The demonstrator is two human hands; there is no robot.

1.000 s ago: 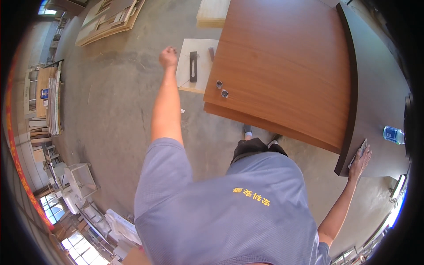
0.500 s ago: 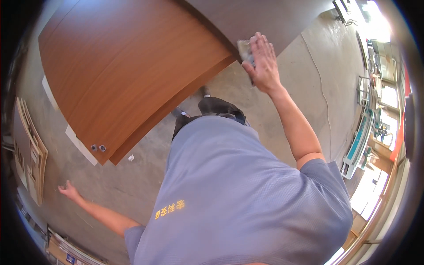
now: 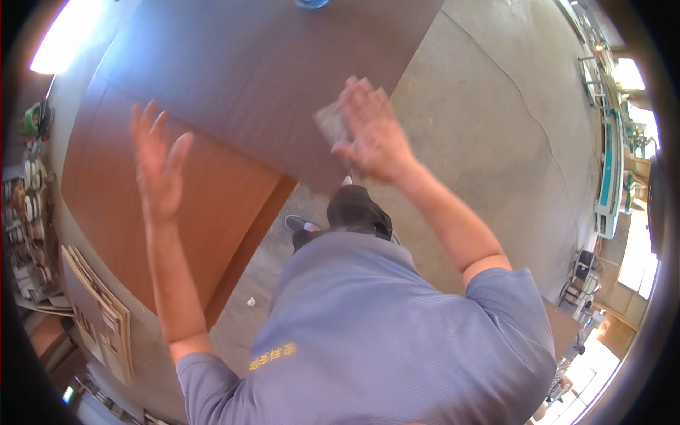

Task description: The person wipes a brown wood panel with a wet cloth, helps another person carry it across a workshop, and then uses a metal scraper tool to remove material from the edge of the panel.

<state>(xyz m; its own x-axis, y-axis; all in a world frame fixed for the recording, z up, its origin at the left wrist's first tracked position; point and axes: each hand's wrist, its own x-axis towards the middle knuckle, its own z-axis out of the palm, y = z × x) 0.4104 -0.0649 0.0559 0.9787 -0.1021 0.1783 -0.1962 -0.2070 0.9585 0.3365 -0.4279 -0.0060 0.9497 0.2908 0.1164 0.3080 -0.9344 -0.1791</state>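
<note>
My left hand (image 3: 159,166) is raised above a reddish-brown wood panel (image 3: 212,163), its fingers spread and nothing in it. My right hand (image 3: 375,134) is over the near right part of a dark brown panel (image 3: 269,78), fingers extended and slightly blurred. A pale grey rag (image 3: 330,126) sticks out from under that palm on the thumb side. Motion blur hides whether the rag touches the dark surface. The dark panel lies across the far part of the reddish-brown one, whose near edge looks thick or doubled.
A blue object (image 3: 312,3) shows at the top edge, on the dark panel. Boards (image 3: 99,312) lean at lower left beside a rack of small items (image 3: 32,212). A cable (image 3: 520,92) crosses the concrete floor, where a white scrap (image 3: 251,302) lies. Teal equipment (image 3: 608,177) stands at right.
My left hand has swung from low on the left up over the panels. My right hand has shifted left with the rag. The view has moved, showing more of the dark panel.
</note>
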